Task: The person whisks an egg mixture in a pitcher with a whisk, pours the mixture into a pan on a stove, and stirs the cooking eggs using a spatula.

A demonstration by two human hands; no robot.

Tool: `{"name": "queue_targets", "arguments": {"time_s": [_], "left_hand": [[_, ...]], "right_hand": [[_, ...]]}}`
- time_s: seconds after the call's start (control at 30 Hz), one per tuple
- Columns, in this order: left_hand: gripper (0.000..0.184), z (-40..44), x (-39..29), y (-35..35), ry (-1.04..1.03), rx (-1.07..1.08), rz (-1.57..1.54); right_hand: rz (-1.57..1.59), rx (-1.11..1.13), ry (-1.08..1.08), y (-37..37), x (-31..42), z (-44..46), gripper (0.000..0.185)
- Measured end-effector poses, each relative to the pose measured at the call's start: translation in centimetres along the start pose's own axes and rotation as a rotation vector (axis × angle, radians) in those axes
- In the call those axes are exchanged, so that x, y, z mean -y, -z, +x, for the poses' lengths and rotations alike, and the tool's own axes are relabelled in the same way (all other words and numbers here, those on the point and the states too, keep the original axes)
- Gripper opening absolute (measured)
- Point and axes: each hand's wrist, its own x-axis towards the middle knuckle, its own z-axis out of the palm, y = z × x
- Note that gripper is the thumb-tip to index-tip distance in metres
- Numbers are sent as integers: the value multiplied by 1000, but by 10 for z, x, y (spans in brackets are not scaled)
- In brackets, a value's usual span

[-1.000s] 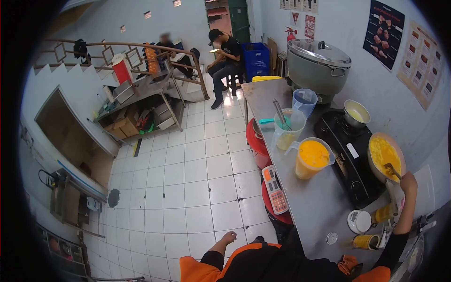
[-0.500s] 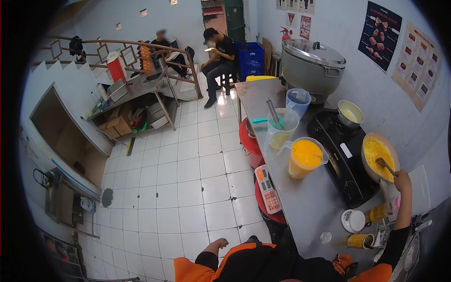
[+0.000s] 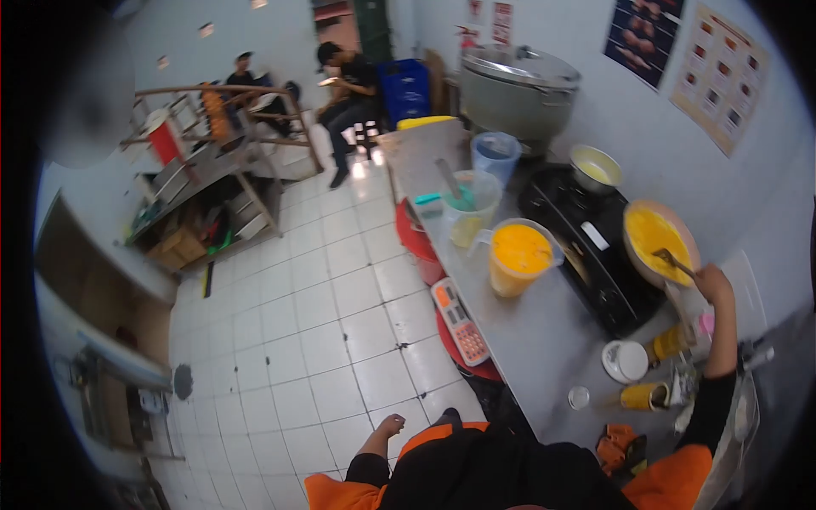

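Note:
My right hand (image 3: pixel 714 284) is closed round the handle of a brown spatula (image 3: pixel 671 261). The spatula's slotted head rests in yellow egg (image 3: pixel 649 228) spread over the inside of a light-coloured frying pan (image 3: pixel 691 241). That pan sits at the right side of a black gas stove (image 3: pixel 614 303). Away from the counter, my left hand (image 3: pixel 391 425) hangs over the floor with its fingers curled and nothing visible in them. Left of the stove stands a clear jug of orange-yellow liquid (image 3: pixel 520 248).
A jug with a whisk (image 3: pixel 470 200) and a blue-tinted jug (image 3: pixel 496 155) stand behind. A small pot (image 3: pixel 596 168) sits on the stove's far end. Nearer are a white scale (image 3: pixel 625 361), a yellow can (image 3: pixel 643 396) and a calculator (image 3: pixel 460 323). Two people sit at the back.
The view has shifted, so the counter appears farther left and higher. In the pan, the spatula head has moved toward the left, near side, with my right hand still on it.

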Motion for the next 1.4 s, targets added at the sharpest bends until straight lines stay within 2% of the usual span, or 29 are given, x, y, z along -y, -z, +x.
{"name": "queue_targets", "arguments": {"time_s": [0.03, 0.07, 0.13, 0.17, 0.23, 0.3, 0.33, 0.37, 0.4, 0.47, 0.57, 0.67, 0.77, 0.87, 1.07, 1.27, 1.4], "left_hand": [[34, -2, -4, 1, -35, -25, -40], [35, -5, -8, 1, -13, -25, -5], [37, -12, -7, 4, -45, 9, 112], [38, -11, -3, 8, -99, 39, 186], [35, -29, -10, 9, -162, -7, 209], [28, -20, -2, 8, -25, 38, -147], [27, -8, 10, -4, 18, -44, -210], [27, -17, 13, -5, -222, -60, 169], [27, -20, 13, -1, -219, -24, 248], [27, -16, 15, -5, -147, 21, 215], [27, -9, 3, -5, -128, 42, 203], [27, -3, -4, -8, -112, 50, 200], [27, 1, -10, -8, -109, 54, 205], [27, 3, -14, -6, -105, 61, 217], [28, 6, -19, -1, -93, 56, 217], [28, 10, -31, 3, -101, 65, 240], [28, 16, -41, 8, -112, 63, 232]], "right_hand": [[-161, -73, 55, -10, -16, 10, 35], [-137, -114, -44, -13, -21, 14, 38], [-121, -106, 39, -42, -54, 50, 32], [3, 102, -145, -7, -8, 20, 25], [46, 88, -162, -5, 3, 7, 25], [-42, 82, -192, 12, 29, -6, 24], [-86, 107, -208, 20, 34, -9, 24], [-128, 133, -223, 24, 33, -11, 24], [-161, 88, -166, 23, 26, -6, 25], [-231, -8, -56, 11, 11, 9, 25], [-203, 0, -41, -14, 9, 22, 28], [-71, 77, -155, 14, 34, -5, 26], [-161, 130, -218, 33, 31, -2, 24], [-190, 53, -190, 8, 10, 28, 22], [-146, 36, -146, 2, 27, 9, 23], [-146, 37, -223, 5, 25, 19, 30], [-88, 16, -177, 0, 29, 14, 23]]}}
